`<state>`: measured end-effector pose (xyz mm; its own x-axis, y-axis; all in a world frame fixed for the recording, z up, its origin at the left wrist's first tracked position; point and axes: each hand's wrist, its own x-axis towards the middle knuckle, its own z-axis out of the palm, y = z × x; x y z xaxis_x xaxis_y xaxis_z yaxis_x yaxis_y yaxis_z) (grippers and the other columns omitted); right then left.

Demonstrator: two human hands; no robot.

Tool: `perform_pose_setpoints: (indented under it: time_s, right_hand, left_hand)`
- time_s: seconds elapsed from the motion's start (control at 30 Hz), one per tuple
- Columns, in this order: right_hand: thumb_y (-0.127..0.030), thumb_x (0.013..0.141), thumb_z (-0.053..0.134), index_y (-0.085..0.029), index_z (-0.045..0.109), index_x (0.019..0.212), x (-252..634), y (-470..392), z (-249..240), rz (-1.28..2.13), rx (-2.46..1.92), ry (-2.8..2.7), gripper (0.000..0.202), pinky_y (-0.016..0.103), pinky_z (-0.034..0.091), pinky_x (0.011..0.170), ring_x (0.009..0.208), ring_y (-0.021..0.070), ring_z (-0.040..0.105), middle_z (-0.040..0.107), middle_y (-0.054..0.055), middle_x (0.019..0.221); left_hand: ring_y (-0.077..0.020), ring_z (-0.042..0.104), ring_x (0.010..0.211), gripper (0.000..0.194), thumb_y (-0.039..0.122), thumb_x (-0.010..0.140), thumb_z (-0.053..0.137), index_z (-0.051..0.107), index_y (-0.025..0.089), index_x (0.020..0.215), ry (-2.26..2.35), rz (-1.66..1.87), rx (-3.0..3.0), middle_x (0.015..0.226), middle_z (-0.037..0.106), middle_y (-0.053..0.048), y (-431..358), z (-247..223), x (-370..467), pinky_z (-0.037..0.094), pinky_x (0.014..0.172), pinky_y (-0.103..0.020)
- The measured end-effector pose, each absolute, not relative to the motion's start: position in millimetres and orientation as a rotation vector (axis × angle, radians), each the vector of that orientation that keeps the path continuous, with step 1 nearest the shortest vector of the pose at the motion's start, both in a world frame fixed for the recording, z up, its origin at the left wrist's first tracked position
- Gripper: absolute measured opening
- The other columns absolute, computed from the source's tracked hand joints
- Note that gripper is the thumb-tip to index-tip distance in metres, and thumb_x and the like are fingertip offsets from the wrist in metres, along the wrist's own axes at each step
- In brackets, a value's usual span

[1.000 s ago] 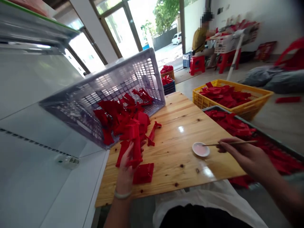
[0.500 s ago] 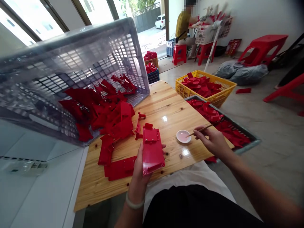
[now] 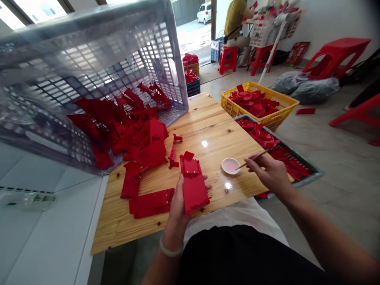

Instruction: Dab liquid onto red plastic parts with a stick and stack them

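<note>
My left hand (image 3: pixel 178 200) is closed round the edges of a red plastic panel (image 3: pixel 194 190), held above the table's front edge with a small hinged-looking flap at its far end. In my right hand (image 3: pixel 271 174) a thin brush-like stick (image 3: pixel 252 159) is pinched, its tip at the rim of a small white dish (image 3: pixel 230 166) with pinkish liquid. Left of the held panel lies another red panel (image 3: pixel 151 204). A narrow red bracket-like piece (image 3: pixel 173 150) rests just beyond it.
A tipped grey crate (image 3: pixel 178 51) spills red parts (image 3: pixel 142 138) onto the wooden table (image 3: pixel 204 118). On the right stand a yellow crate (image 3: pixel 285 109) and a grey-green crate (image 3: pixel 314 176), both holding red parts. A co-worker (image 3: pixel 234 19) sits at the back beside red stools (image 3: pixel 228 59).
The panel in my left hand has tilted, so its glossy glare is gone. My right hand has shifted slightly right, and the stick's tip has moved toward the dish's rim. The view has dipped slightly.
</note>
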<state>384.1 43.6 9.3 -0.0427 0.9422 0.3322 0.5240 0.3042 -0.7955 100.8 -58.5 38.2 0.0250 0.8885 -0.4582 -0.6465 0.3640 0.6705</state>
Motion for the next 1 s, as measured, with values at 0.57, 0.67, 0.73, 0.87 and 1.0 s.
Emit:
perform_pose_setpoints:
  time_s: [0.57, 0.67, 0.73, 0.87, 1.0]
  right_hand:
    - [-0.058, 0.09, 0.073, -0.024, 0.072, 0.088, 380, 34, 28, 0.648, -1.323, -1.669, 0.034, 0.036, 0.058, 0.056, 0.059, 0.0255, 0.074, 0.076, 0.005, 0.072]
    - [-0.051, 0.097, 0.071, -0.026, 0.073, 0.103, 370, 16, 48, 0.708, -1.28, -1.525, 0.026, 0.043, 0.066, 0.073, 0.075, 0.0283, 0.079, 0.079, 0.006, 0.084]
    - [-0.046, 0.099, 0.072, -0.029, 0.074, 0.103, 358, 1, 63, 0.798, -1.212, -1.395, 0.018, 0.046, 0.066, 0.08, 0.078, 0.0289, 0.078, 0.079, 0.005, 0.085]
    - [-0.036, 0.098, 0.075, -0.032, 0.077, 0.098, 331, -23, 82, 0.92, -1.039, -1.293, 0.005, 0.041, 0.066, 0.073, 0.069, 0.024, 0.075, 0.078, 0.0, 0.081]
    - [-0.029, 0.099, 0.074, -0.03, 0.077, 0.1, 313, -28, 83, 0.937, -0.915, -1.308, 0.003, 0.034, 0.066, 0.066, 0.065, 0.0202, 0.076, 0.078, -0.001, 0.078]
  left_hand:
    - [-0.0271, 0.079, 0.087, 0.066, 0.063, 0.106, 0.047, 0.077, 0.006, 0.12, 0.913, 1.246, 0.255, 0.12, 0.079, -0.022, -63, 45, 112, 0.063, 0.066, -0.031]
    - [-0.0258, 0.079, 0.087, 0.064, 0.059, 0.108, 0.043, 0.079, 0.007, 0.114, 0.843, 1.263, 0.23, 0.113, 0.081, -0.02, -67, 55, 117, 0.064, 0.074, -0.032]
    - [-0.0255, 0.079, 0.088, 0.063, 0.057, 0.109, 0.042, 0.079, 0.007, 0.114, 0.805, 1.28, 0.223, 0.113, 0.081, -0.02, -69, 61, 121, 0.063, 0.08, -0.033]
    - [-0.0265, 0.079, 0.087, 0.063, 0.059, 0.106, 0.047, 0.078, 0.006, 0.119, 0.751, 1.277, 0.198, 0.115, 0.08, -0.021, -72, 63, 125, 0.061, 0.082, -0.034]
    - [-0.0263, 0.078, 0.08, 0.074, 0.068, 0.103, 0.046, 0.08, 0.002, 0.111, 0.738, 1.229, 0.224, 0.093, 0.082, -0.02, -75, 63, 129, 0.059, 0.077, -0.031]
